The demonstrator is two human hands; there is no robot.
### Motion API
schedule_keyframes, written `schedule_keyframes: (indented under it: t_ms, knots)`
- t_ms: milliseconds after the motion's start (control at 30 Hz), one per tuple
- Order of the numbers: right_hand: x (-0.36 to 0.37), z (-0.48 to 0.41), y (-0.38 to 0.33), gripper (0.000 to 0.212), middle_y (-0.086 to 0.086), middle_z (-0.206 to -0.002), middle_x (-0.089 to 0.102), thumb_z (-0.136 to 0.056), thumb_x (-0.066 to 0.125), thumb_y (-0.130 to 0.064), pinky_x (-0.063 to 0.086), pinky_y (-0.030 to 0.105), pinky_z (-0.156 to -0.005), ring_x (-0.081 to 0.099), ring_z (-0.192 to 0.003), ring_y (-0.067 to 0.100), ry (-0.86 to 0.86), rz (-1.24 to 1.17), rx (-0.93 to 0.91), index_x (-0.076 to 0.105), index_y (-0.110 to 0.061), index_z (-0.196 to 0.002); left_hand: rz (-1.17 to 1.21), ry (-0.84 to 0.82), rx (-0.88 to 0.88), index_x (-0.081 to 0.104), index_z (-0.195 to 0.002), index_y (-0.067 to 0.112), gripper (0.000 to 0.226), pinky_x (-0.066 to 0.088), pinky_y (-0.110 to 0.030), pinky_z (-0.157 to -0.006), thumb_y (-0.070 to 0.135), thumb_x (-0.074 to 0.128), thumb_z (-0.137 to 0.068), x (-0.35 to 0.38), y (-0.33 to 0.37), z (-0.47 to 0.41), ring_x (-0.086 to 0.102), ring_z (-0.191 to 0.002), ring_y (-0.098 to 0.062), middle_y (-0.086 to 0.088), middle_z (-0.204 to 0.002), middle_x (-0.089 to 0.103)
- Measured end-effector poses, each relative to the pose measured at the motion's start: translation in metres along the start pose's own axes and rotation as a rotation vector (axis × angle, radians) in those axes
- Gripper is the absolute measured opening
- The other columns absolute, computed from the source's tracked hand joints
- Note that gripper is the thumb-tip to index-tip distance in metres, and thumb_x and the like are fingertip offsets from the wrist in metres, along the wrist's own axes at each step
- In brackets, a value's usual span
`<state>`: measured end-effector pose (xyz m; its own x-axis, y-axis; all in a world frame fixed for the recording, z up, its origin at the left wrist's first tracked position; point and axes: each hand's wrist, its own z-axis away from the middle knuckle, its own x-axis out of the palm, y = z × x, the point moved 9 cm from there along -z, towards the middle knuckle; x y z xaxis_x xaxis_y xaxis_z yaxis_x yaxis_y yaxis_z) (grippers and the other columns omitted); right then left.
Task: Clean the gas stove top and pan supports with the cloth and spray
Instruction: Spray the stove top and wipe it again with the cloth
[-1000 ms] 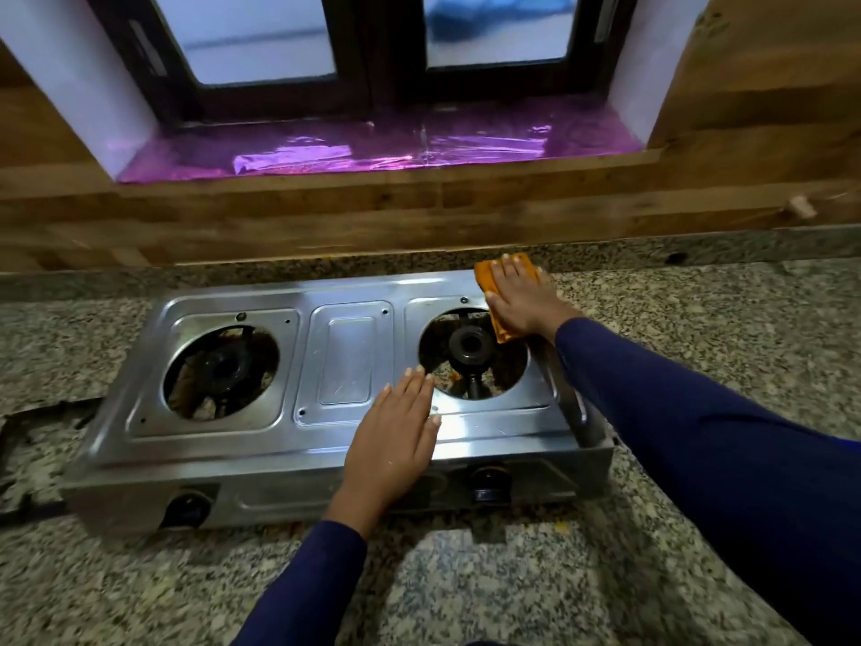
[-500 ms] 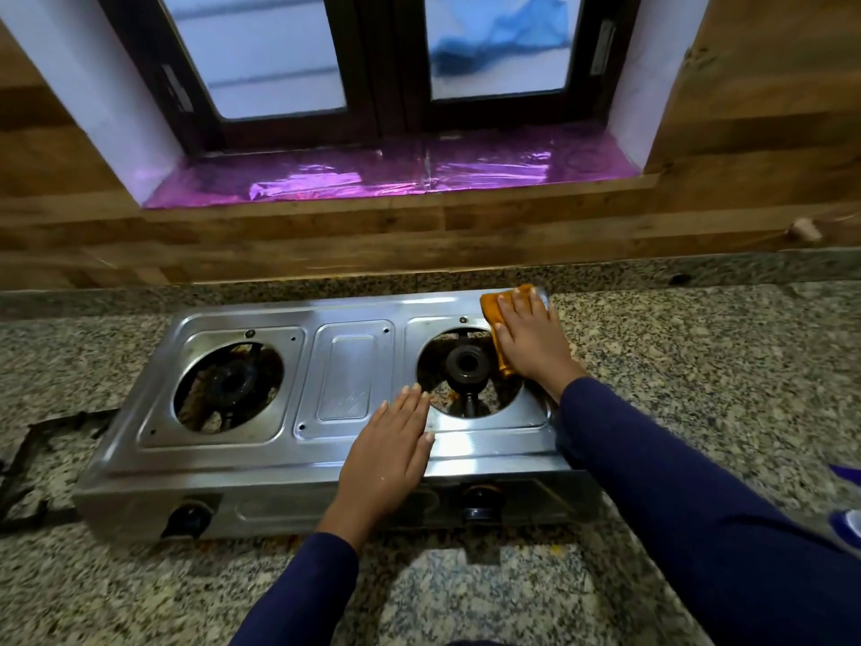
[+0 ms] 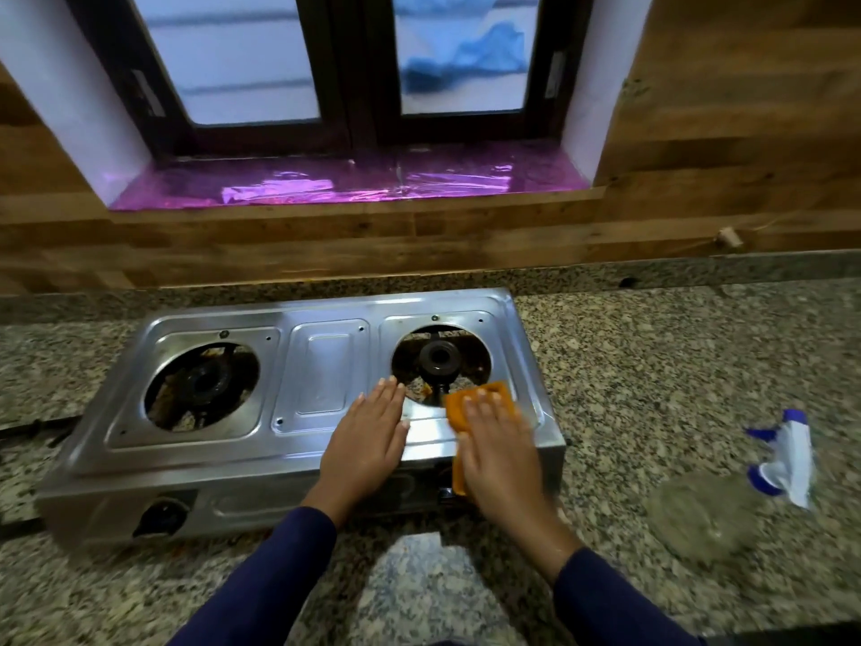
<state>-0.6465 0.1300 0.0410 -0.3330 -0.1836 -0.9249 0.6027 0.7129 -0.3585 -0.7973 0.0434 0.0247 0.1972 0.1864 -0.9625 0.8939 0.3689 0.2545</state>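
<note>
Since a moment ago, the right hand point(image 3: 501, 452) has slid the orange cloth point(image 3: 459, 414) from the back right corner of the stove point(image 3: 326, 366) to its front edge, just in front of the right burner point(image 3: 440, 361). I see the cloth lying partly on the stove top and partly hanging down over the front side. The right hand lies on top of it. Its fingers point(image 3: 489, 412) are straight and flat, pressing the cloth down, not curled round it. This part looks a bit blurry.

The left hand point(image 3: 368, 440) has stayed flat on the stove top near the front edge, just to the left of the right hand. Its fingers point(image 3: 386, 398) are straight and together and hold nothing. Their tips reach the rim of the right burner hole. I cannot tell if the two hands touch.

The stove sits on the speckled desk point(image 3: 652, 366), near its back edge. The left burner point(image 3: 202, 384) looks dark and dirty inside.

The spray bottle point(image 3: 787, 459) has come into view. It lies on its side on the right part of the desk, well apart from the stove. Its head is white and blue, and its body is clear.
</note>
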Motion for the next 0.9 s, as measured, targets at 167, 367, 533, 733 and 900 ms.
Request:
schedule_keyframes:
  t_ms: [167, 367, 533, 733, 900]
  knots:
    - [0.028, -0.006, -0.063, 0.057, 0.003, -0.153, 0.041, -0.097, 0.032, -0.039, 0.021, 0.042, -0.12, 0.029, -0.146, 0.02, -0.036, 0.01, -0.163, 0.039, -0.016, -0.148, 0.039, -0.023, 0.018, 0.022, -0.155, 0.015, 0.074, 0.005, -0.029, -0.12, 0.052, 0.005, -0.092, 0.004, -0.006, -0.002, 0.011, -0.149, -0.009, -0.001, -0.162, 0.017]
    - [-0.013, 0.006, 0.018, 0.048, -0.001, -0.15, 0.045, -0.098, 0.038, -0.034, 0.026, 0.043, -0.118, 0.032, -0.144, 0.019, 0.107, -0.045, 0.029, 0.047, -0.02, -0.143, 0.003, -0.009, 0.029, 0.025, -0.154, 0.014, 0.069, 0.013, -0.033, -0.12, 0.048, 0.008, -0.096, 0.002, -0.005, -0.002, 0.016, -0.149, -0.014, -0.003, -0.161, 0.022]
    - [-0.026, 0.016, 0.089, 0.049, -0.003, -0.16, 0.026, -0.105, 0.035, -0.036, 0.02, 0.041, -0.121, 0.02, -0.149, 0.017, 0.118, -0.161, 0.216, 0.03, -0.025, -0.152, 0.026, 0.002, 0.029, 0.027, -0.154, 0.014, 0.067, 0.014, -0.034, -0.12, 0.046, 0.011, -0.097, 0.001, -0.004, -0.001, 0.018, -0.149, -0.015, -0.004, -0.161, 0.025]
    - [-0.02, 0.009, 0.072, 0.054, 0.003, -0.162, 0.019, -0.103, 0.026, -0.037, 0.008, 0.041, -0.123, 0.008, -0.151, 0.019, 0.09, -0.012, 0.159, 0.027, -0.019, -0.154, 0.309, 0.138, -0.066, 0.045, -0.146, 0.018, 0.054, 0.025, -0.034, -0.117, 0.041, 0.028, -0.1, -0.021, -0.008, 0.01, 0.033, -0.143, -0.013, 0.0, -0.151, 0.044]
    - [-0.02, 0.001, 0.058, 0.067, 0.003, -0.159, 0.029, -0.094, 0.011, -0.044, 0.008, 0.039, -0.122, 0.016, -0.15, 0.017, 0.075, 0.143, 0.087, 0.031, -0.017, -0.152, 0.188, 0.237, -0.199, 0.052, -0.14, 0.014, 0.051, 0.027, -0.042, -0.116, 0.035, 0.034, -0.097, -0.028, -0.047, 0.042, 0.036, -0.142, -0.022, -0.006, -0.148, 0.048]
